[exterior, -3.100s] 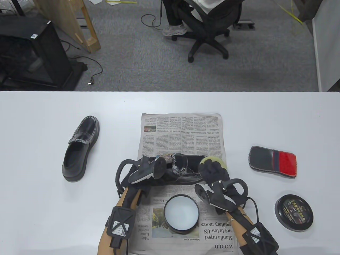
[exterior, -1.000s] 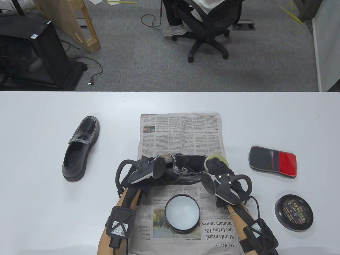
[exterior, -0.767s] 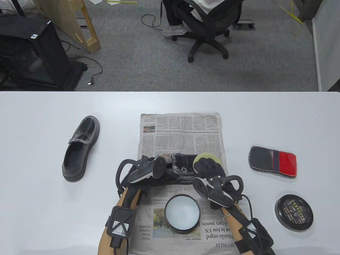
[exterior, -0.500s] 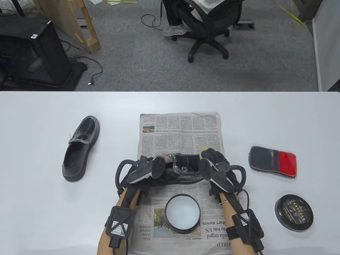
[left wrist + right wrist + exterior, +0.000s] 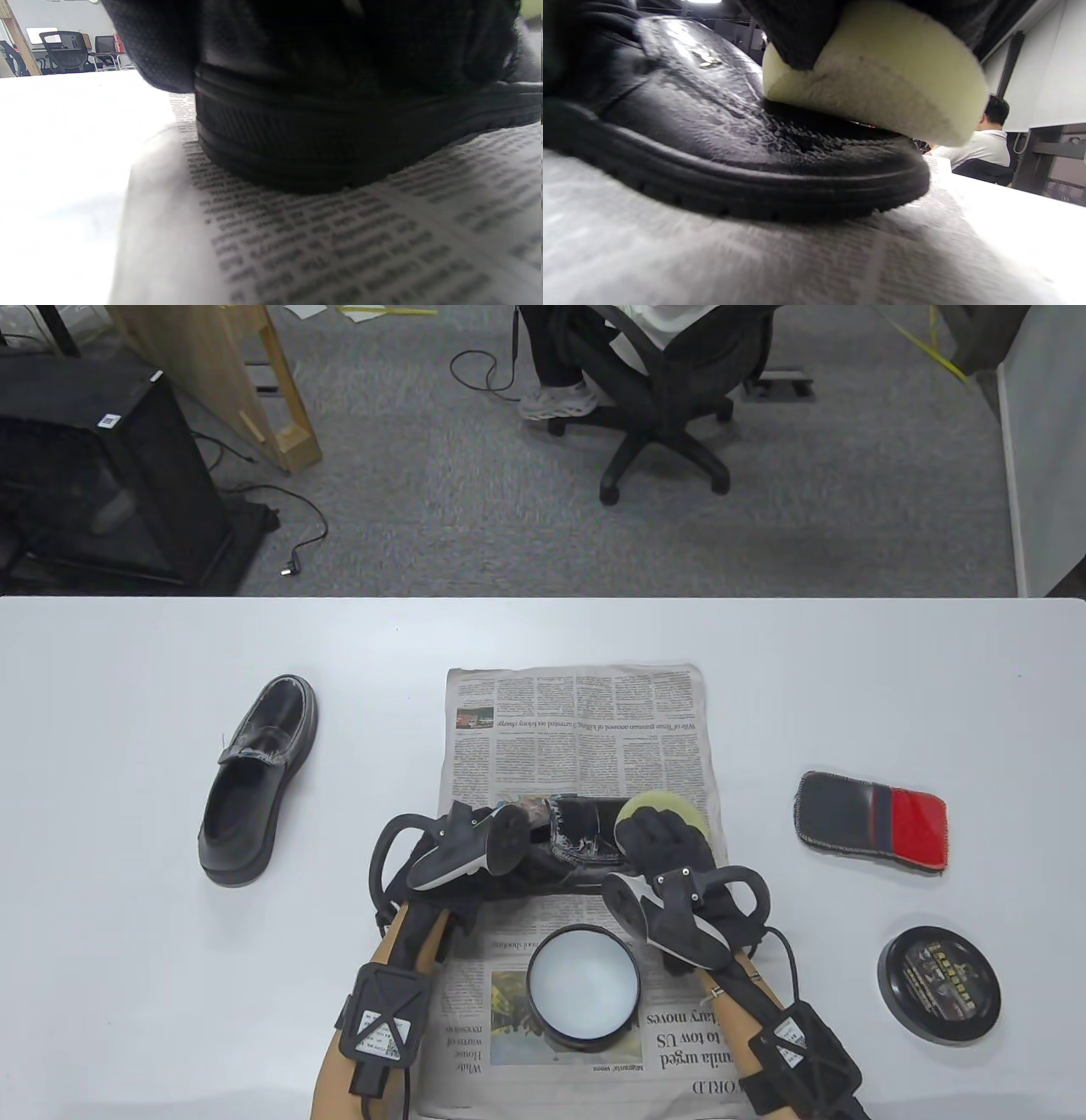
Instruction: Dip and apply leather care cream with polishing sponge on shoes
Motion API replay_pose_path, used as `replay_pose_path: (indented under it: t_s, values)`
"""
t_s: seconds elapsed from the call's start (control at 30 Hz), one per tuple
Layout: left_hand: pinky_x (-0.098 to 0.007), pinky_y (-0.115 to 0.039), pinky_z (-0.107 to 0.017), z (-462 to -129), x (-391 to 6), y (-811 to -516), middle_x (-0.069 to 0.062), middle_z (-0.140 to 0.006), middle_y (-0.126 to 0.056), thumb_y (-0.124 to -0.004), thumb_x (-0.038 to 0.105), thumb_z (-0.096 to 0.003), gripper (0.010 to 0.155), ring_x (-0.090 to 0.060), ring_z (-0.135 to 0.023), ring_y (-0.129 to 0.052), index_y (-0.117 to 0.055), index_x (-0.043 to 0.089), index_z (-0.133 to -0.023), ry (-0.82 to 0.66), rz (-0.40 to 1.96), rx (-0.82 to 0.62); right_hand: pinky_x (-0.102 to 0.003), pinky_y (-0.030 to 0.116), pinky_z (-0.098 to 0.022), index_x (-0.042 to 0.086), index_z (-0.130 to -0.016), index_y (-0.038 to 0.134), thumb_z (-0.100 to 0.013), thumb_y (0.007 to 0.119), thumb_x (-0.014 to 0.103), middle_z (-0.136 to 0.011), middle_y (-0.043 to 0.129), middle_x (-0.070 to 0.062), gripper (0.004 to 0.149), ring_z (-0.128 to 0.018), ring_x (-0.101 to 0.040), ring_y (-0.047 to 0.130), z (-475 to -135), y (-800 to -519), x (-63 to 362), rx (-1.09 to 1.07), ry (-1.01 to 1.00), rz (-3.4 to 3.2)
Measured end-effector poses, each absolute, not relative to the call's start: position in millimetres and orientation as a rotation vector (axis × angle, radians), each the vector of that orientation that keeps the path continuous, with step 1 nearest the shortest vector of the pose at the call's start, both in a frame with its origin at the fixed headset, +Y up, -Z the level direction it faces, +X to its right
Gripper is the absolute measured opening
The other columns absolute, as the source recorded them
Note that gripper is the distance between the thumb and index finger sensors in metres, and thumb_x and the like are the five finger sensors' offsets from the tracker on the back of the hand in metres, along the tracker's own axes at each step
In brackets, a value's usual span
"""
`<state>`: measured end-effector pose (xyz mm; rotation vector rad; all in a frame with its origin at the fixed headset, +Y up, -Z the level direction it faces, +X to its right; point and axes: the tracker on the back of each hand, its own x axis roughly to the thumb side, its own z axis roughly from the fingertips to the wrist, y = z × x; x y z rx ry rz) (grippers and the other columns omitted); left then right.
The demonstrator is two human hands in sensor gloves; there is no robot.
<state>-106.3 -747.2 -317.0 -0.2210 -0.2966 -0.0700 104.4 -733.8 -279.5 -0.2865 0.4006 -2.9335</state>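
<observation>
A black leather shoe (image 5: pixel 585 831) lies on the newspaper (image 5: pixel 577 729), toe to the right, smeared with whitish cream. My left hand (image 5: pixel 462 848) grips its heel end; the left wrist view shows the heel (image 5: pixel 322 140) close up on the paper. My right hand (image 5: pixel 666 840) holds a round pale yellow sponge (image 5: pixel 662 804) and presses it on the toe; the right wrist view shows the sponge (image 5: pixel 878 80) on the wet toe (image 5: pixel 746 127). An open tin of white cream (image 5: pixel 581 988) stands on the paper in front of the shoe.
The second black shoe (image 5: pixel 259 776) lies on the table at the left. A black and red polishing mitt (image 5: pixel 872 821) lies at the right, with the tin's black lid (image 5: pixel 939 984) nearer the front. Beyond the far table edge is carpet and an office chair (image 5: pixel 670 407).
My right hand has rubbed the sponge back and forth across the toe, ending further left on the toe than half a second ago. The left hand and the shoe have stayed put.
</observation>
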Motion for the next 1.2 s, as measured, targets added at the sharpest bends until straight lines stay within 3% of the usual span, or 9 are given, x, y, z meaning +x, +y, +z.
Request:
replay_pose_path:
  t_s: [0.23,0.43,0.63,0.83,1.03,1.2]
  values:
    - [-0.047,-0.076,-0.071,-316.3,-107.8,-748.1,0.005,-0.110,-0.080,-0.084,0.062,-0.0264,0.091,-0.022,-0.096,-0.085,-0.058,0.033,-0.109,-0.290,-0.054,-0.209,-0.037,0.082,-0.063,0.034,-0.094,0.067,-0.056,0.071,0.030,-0.101,0.077,0.005,0.038,-0.089,-0.024,0.088,-304.2,-737.3,129.7,-0.065,0.319,-2.994]
    - [-0.046,-0.077,-0.070,-316.2,-106.5,-746.8,0.004,-0.108,-0.081,-0.084,0.063,-0.0263,0.091,-0.023,-0.094,-0.086,-0.059,0.032,-0.109,-0.280,-0.080,-0.210,-0.034,0.090,-0.052,0.022,-0.096,0.069,-0.057,0.072,0.028,-0.096,0.083,-0.006,0.040,-0.075,-0.026,0.098,-278.4,-738.3,138.0,-0.142,0.281,-2.891]
    - [-0.048,-0.076,-0.072,-316.5,-106.5,-747.1,0.004,-0.110,-0.080,-0.084,0.061,-0.0268,0.090,-0.023,-0.096,-0.084,-0.059,0.033,-0.108,-0.295,-0.076,-0.216,-0.037,0.086,-0.059,0.025,-0.096,0.070,-0.057,0.072,0.028,-0.098,0.082,-0.003,0.039,-0.082,-0.027,0.093,-259.8,-734.9,118.4,-0.297,0.373,-2.859]
    - [-0.048,-0.076,-0.073,-316.7,-107.2,-747.6,0.005,-0.111,-0.078,-0.084,0.061,-0.0271,0.089,-0.022,-0.098,-0.083,-0.058,0.034,-0.108,-0.302,-0.064,-0.222,-0.039,0.079,-0.067,0.033,-0.094,0.068,-0.056,0.071,0.029,-0.101,0.078,0.005,0.038,-0.092,-0.025,0.085,-291.4,-731.2,107.6,-0.235,0.379,-2.935]
    - [-0.046,-0.077,-0.071,-316.4,-108.6,-748.3,0.005,-0.110,-0.080,-0.085,0.062,-0.0265,0.091,-0.022,-0.096,-0.084,-0.058,0.033,-0.109,-0.293,-0.051,-0.214,-0.034,0.085,-0.062,0.032,-0.095,0.067,-0.056,0.071,0.029,-0.100,0.079,0.003,0.039,-0.085,-0.022,0.092,-309.5,-737.8,129.6,-0.019,0.310,-2.929]
    - [-0.046,-0.077,-0.070,-316.3,-107.7,-747.2,0.004,-0.109,-0.081,-0.084,0.063,-0.0262,0.092,-0.023,-0.095,-0.085,-0.059,0.032,-0.109,-0.283,-0.069,-0.215,-0.034,0.088,-0.056,0.024,-0.096,0.068,-0.057,0.072,0.028,-0.097,0.082,-0.004,0.040,-0.079,-0.024,0.097,-289.3,-738.5,139.3,-0.091,0.295,-2.894]
